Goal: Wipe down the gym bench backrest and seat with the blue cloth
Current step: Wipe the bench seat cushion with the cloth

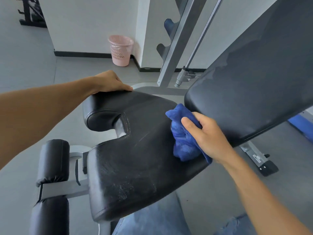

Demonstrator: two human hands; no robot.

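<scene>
The right hand is clenched around the bunched blue cloth, pressing it onto the seat at the seat's 3 o'clock edge, just under the lower end of the backrest. The cloth sticks out of the fist toward 9 and 11 o'clock. The left hand rests on the seat's far edge at 11 o'clock, fingers curled over the rim, thumb flat on top. A pink bin stands at 12 o'clock by the wall.
</scene>
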